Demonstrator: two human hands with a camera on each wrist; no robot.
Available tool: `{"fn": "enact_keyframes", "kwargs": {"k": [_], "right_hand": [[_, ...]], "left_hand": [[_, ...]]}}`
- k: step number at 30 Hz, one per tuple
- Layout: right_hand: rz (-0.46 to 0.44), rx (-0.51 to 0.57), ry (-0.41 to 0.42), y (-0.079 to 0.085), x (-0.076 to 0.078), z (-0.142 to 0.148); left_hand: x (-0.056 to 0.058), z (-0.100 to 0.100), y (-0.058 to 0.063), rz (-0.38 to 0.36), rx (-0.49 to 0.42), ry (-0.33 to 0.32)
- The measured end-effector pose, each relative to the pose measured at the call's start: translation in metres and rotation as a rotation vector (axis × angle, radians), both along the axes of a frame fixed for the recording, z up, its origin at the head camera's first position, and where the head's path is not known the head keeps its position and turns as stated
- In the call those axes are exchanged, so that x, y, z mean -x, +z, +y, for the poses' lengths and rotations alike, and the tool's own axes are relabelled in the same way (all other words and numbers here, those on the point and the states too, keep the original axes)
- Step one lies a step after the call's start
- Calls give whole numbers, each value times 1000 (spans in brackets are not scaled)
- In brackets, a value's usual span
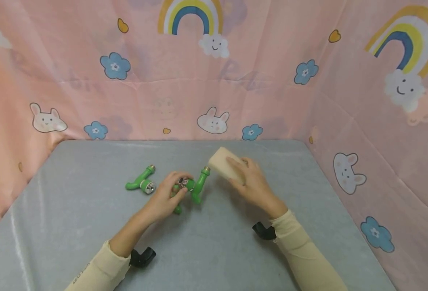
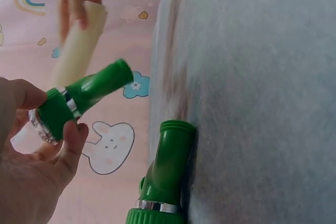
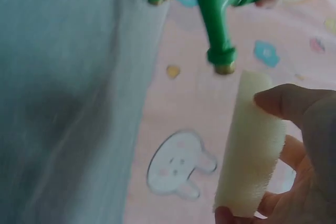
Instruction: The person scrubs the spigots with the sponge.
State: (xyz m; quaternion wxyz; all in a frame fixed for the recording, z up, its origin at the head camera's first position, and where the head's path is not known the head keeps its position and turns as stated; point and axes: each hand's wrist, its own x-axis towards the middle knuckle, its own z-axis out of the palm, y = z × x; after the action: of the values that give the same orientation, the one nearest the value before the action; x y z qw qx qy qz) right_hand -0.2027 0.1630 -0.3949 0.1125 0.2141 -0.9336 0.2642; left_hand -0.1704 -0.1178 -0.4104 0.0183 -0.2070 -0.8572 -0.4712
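L hand grips green tap, R hand holds sponge (just nr tap)

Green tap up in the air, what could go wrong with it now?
The green tap might slip, because the left hand holds it only by its knob end, above the table. If dropped, it could hit the table and get scratched. Also, the tap's brass end points toward the pale sponge in the right hand, so a bump might dent or snag the sponge.
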Motion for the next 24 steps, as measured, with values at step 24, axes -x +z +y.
{"fn": "enact_keyframes", "kwargs": {"k": [24], "right_hand": [[-2, 74, 84, -1, -10, -17]], "left_hand": [[0, 5, -7, 159, 12, 49]]}}
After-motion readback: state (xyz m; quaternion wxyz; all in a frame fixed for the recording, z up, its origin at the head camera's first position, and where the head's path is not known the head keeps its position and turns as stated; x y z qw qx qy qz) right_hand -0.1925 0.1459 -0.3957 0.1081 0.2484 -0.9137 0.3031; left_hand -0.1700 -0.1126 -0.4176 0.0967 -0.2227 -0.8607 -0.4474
